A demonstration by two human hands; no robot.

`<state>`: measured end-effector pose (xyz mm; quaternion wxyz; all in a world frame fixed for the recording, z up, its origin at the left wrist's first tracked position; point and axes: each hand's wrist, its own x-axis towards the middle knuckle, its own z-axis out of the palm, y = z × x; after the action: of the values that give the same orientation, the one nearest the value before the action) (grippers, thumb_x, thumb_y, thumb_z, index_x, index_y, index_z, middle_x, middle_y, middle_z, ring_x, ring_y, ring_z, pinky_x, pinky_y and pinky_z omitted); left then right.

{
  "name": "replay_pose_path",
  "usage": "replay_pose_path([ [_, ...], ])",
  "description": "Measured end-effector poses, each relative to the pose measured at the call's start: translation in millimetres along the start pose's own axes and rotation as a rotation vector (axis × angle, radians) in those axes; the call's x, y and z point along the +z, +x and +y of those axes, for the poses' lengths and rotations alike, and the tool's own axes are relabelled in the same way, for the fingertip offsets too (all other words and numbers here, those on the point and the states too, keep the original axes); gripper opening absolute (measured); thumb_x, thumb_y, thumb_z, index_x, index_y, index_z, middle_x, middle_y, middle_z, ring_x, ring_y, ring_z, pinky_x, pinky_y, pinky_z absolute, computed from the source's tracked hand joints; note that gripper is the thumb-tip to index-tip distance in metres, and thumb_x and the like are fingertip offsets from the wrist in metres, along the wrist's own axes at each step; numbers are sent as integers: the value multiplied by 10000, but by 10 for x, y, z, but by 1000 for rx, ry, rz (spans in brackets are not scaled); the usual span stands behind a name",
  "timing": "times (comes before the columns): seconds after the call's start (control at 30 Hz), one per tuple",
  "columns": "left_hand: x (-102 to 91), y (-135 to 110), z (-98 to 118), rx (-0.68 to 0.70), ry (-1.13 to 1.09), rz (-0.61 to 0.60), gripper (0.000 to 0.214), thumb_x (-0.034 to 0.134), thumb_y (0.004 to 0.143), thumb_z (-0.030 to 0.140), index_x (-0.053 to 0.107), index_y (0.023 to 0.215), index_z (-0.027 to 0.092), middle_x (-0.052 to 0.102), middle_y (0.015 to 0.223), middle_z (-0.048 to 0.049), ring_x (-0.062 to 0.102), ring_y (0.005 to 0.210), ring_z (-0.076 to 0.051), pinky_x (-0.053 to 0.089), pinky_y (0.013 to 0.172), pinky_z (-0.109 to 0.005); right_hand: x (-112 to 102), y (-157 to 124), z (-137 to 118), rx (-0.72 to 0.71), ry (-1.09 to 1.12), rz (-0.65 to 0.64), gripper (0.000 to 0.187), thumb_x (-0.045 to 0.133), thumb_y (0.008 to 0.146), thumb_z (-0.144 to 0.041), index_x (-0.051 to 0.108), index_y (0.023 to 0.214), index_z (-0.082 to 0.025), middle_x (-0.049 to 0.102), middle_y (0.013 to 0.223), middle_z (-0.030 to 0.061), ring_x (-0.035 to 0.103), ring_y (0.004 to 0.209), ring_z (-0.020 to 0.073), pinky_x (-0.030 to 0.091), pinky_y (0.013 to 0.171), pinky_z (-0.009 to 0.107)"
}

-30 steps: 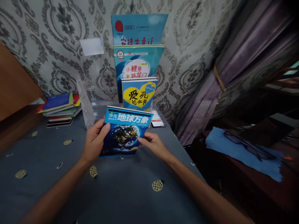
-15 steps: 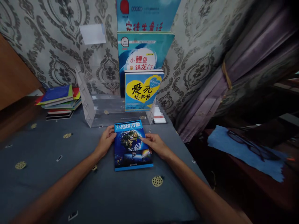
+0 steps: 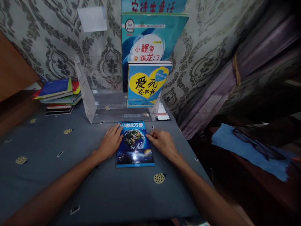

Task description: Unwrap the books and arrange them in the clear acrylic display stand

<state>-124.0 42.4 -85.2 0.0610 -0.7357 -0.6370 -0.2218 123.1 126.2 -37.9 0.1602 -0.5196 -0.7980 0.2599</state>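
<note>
Left hand (image 3: 109, 142) lies open, gripping nothing, its fingertips at the left edge of a blue Earth-cover paperback (image 3: 135, 147); right hand (image 3: 162, 142), equally near and open, rests at the right edge; the paperback lies flat, long axis pointing away; just beyond it stands a clear acrylic book stand (image 3: 88, 94), holding upright children's books (image 3: 143, 83).

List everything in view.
Flat book: 1, blue, Earth cover, on the table cloth between the hands
Upright books: 3, blue and teal, at the stand's back
Acrylic stand: 1, clear, on the table cloth
Book stack: 1, multicoloured, left of the stand
Table cloth: 1, grey-blue, dotted, under these
Blue cloth: 1, blue, right
Glasses: 1 pair, dark, on the blue cloth
Curtain: 1, purple-grey, right
Wallpaper: 1, grey damask, behind
Note: 1, white, on the wallpaper
Left hand, right hand: 2, bare, at the flat book's side edges
</note>
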Motion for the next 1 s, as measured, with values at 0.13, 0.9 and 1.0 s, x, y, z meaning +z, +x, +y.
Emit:
replay_pose_path([
  [0.13,2,2,-8,4,5,-4,380,363,1020,283,511,1339,138,552,1431,-177,518,1338,-297,430,1119,-501,103,-4,-151,-285,-169,126,156,552,962,-254,700,962,-205,766,923,71,716,874,235,508,732,311],
  [0.9,-31,8,6,-4,52,-38,372,399,1009,273,513,1339,145,555,1436,-156,521,1334,-289,436,1118,-476,317,283,128,-476,-132,121,369,494,989,-285,594,1320,-156,614,1394,161,558,1316,294,432,1102,514],
  [1.0,-39,12,5,-5,55,-51,376,395,1011,279,512,1339,138,552,1438,-161,523,1329,-293,435,1117,-480,336,269,132,-491,-98,133,351,503,977,-270,606,1302,-184,625,1384,143,566,1306,288,438,1090,516],
])
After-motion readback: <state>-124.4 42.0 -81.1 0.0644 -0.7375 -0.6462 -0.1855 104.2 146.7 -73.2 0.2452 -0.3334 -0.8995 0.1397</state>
